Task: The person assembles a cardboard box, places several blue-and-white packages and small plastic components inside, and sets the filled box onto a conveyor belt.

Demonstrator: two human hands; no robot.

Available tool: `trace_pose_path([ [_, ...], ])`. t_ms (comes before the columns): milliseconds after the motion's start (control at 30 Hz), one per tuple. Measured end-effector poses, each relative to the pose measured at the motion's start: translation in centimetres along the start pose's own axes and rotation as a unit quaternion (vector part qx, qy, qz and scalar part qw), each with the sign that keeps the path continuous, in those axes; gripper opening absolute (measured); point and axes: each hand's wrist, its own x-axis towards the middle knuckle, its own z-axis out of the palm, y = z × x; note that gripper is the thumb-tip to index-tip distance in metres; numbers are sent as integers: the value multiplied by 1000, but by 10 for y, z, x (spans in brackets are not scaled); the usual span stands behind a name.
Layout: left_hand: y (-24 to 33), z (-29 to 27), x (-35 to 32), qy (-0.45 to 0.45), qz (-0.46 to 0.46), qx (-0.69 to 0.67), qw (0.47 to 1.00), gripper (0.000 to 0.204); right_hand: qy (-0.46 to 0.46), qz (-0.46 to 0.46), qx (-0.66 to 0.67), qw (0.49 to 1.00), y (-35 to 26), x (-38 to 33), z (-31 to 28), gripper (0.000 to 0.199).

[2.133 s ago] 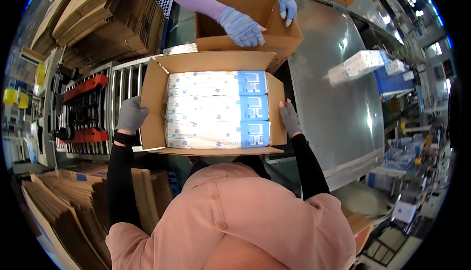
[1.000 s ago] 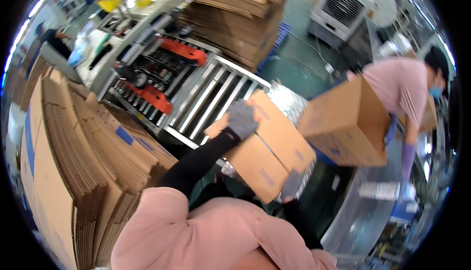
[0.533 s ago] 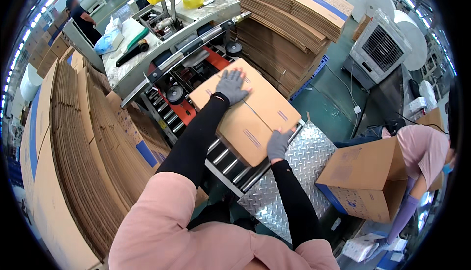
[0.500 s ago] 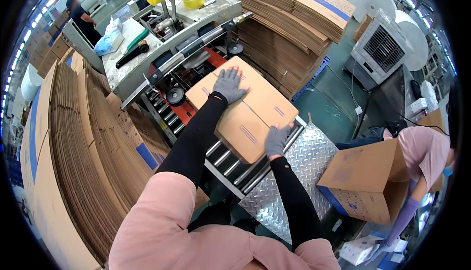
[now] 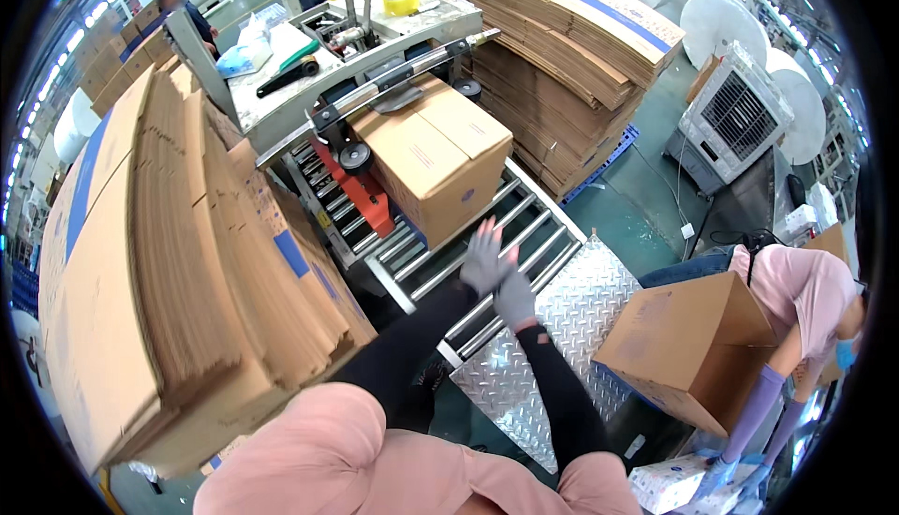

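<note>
I see 2 stacks of flattened cartons: 1 at left point(image 5: 159, 272), 1 behind the conveyor point(image 5: 571, 37). A cooling fan point(image 5: 735, 126) stands right.

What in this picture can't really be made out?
- Left hand: motion-blurred, so its fingers cannot be told apart.
- Right hand: partly overlapped by the left, so its grip is unclear.
- Closed cardboard box: flaps shut, contents hidden; its far end sits under the taping machine.
- Co-worker's open box: its inside faces away.
- Co-worker's gloved hands: near the fisheye rim, bent and small.
</note>
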Motion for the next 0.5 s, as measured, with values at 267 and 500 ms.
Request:
trace_pose_path([
  [267, 109, -147, -267, -332, -119, 128, 927, 80, -497, 289, -43, 817, 148, -507, 42, 45],
  [500, 243, -374, -134, 44, 110, 241, 963, 72, -454, 364, -73, 810, 151, -589, -1, 47],
])
